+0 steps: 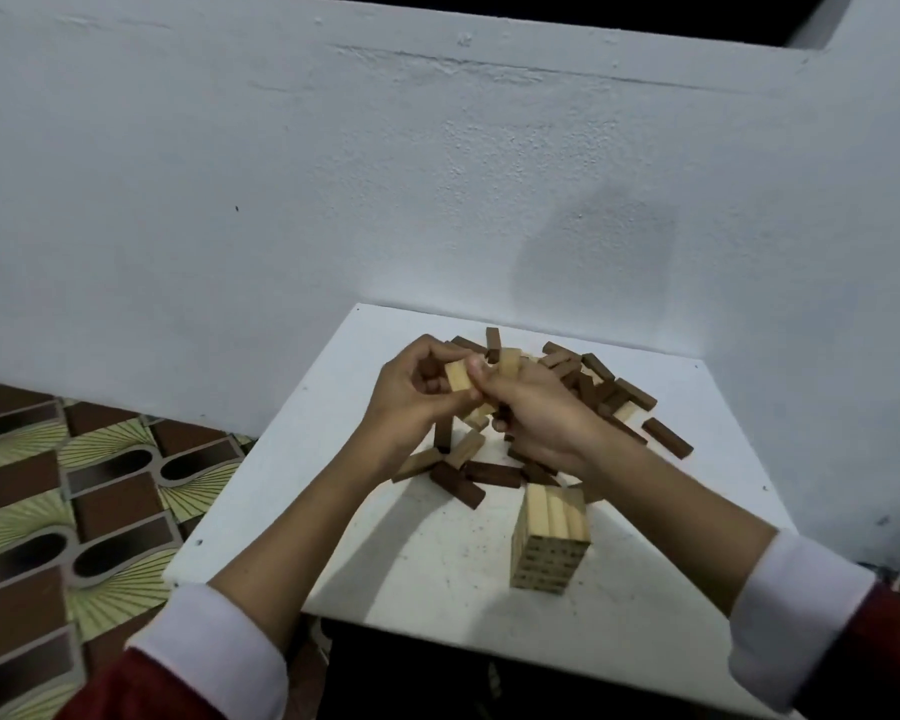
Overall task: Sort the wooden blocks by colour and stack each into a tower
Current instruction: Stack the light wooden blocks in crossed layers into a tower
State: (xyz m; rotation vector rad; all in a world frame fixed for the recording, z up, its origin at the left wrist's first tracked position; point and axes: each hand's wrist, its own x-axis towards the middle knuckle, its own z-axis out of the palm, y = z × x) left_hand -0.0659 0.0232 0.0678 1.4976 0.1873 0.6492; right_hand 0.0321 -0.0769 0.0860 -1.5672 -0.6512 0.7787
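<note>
Only plain blocks, unlabelled tower

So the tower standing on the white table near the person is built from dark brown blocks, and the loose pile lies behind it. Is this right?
Not quite. The head view shows the tower is built from light blocks, not dark brown ones. The rest holds: it stands on the white table near the person, and the loose pile lies behind it.

The hands hide part of the block pile; the bench near edge is cut off.
</note>
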